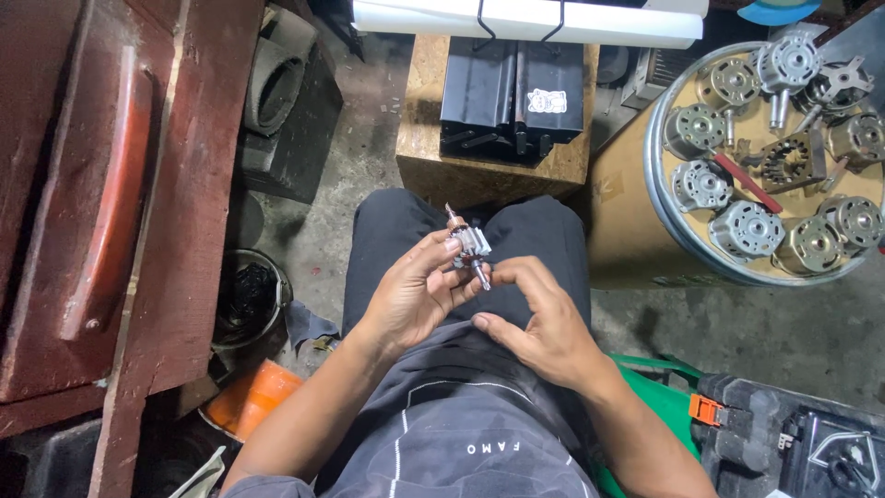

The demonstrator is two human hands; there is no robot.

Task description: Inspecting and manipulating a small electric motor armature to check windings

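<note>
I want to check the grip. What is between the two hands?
In the head view, a small motor rotor with its metal shaft lies between the left hand and right hand, pinched by fingertips of both.

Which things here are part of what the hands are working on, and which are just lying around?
In hand:
- small metal motor rotor with shaft, held by left hand
- right hand, fingertips at the shaft's lower end

Lying about:
- round metal tray of grey motors
- black box on wooden block
- white roll
- orange container

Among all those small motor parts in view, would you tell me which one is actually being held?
The motor rotor over the lap, pinched between the left hand and right hand; the other motors lie untouched in the round tray.
</note>
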